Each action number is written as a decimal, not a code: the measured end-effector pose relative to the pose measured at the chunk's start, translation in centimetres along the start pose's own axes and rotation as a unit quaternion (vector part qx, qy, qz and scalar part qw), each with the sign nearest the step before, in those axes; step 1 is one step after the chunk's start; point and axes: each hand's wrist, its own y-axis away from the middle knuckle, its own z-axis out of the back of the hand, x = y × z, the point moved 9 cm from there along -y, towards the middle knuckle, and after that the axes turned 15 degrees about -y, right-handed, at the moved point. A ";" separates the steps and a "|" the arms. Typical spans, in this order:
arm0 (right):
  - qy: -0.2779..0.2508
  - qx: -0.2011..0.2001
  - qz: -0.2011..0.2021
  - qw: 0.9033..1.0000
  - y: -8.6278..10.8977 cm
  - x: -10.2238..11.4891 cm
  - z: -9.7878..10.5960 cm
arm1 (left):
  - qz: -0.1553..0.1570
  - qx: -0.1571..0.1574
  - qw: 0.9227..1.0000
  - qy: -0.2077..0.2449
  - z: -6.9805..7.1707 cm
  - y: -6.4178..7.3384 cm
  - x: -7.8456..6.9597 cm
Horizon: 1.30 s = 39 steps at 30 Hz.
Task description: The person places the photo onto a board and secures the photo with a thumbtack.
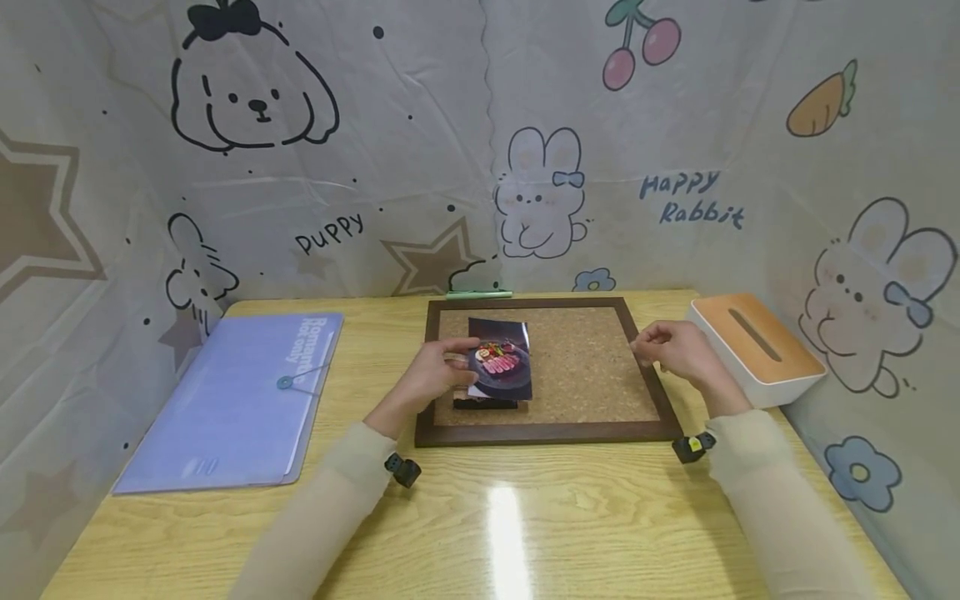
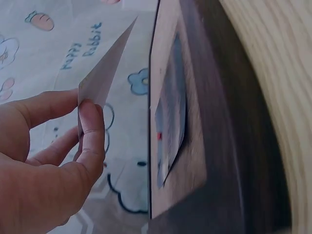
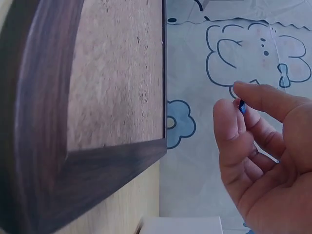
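My left hand (image 1: 435, 367) pinches a photo print (image 1: 498, 367) of sliced meat on a dark plate, between thumb and fingers. In the left wrist view the print (image 2: 105, 73) stands tilted away from the corkboard. Under it, a second photo (image 2: 170, 117) with curled edges lies on the cork, a red dot at one edge; from the head only its dark lower strip (image 1: 486, 404) shows. Over the right side of the dark-framed corkboard (image 1: 585, 367), my right hand (image 1: 675, 350) pinches a small blue pushpin (image 3: 242, 107), mostly hidden by the fingertips.
A translucent blue document folder (image 1: 225, 400) lies at the left of the wooden table. To the right of the board is a white box with an orange top (image 1: 757, 346). A green pen (image 1: 480, 294) lies behind the board, by the patterned cloth wall (image 1: 420, 150).
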 end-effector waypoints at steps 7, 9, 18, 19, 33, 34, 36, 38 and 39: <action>0.002 -0.007 0.003 1.000 -0.8 0.8 -0.8 | 0.014 0.021 0.999 0.030 -2.6 -1.0 -0.6; 0.007 -0.009 0.004 1.000 -1.0 1.1 -1.0 | 0.020 0.023 0.999 0.032 -3.3 -1.3 -0.7; -0.008 0.006 0.015 1.000 -1.8 1.9 -2.4 | 0.004 0.026 0.999 0.038 -6.1 -2.6 -2.0; -0.008 0.011 0.016 1.000 -1.9 2.0 -2.6 | 0.003 0.025 0.999 0.034 -6.4 -2.7 -2.1; 0.014 0.033 0.032 0.999 -3.3 2.8 -5.1 | 0.006 0.010 1.000 -0.013 -10.0 -3.9 -3.7; 0.014 0.033 0.033 0.999 -3.4 2.7 -5.3 | 0.007 0.008 1.000 -0.020 -10.2 -3.9 -3.7; 0.004 0.039 0.031 0.999 -3.6 2.7 -5.7 | 0.009 0.001 0.999 -0.039 -10.4 -4.1 -3.8; 0.001 0.048 0.028 0.998 -3.8 2.6 -6.0 | 0.011 -0.004 0.998 -0.061 -10.6 -4.2 -3.8; -0.001 0.053 0.022 0.998 -3.9 2.5 -6.3 | 0.011 -0.008 0.997 -0.075 -10.7 -4.3 -3.9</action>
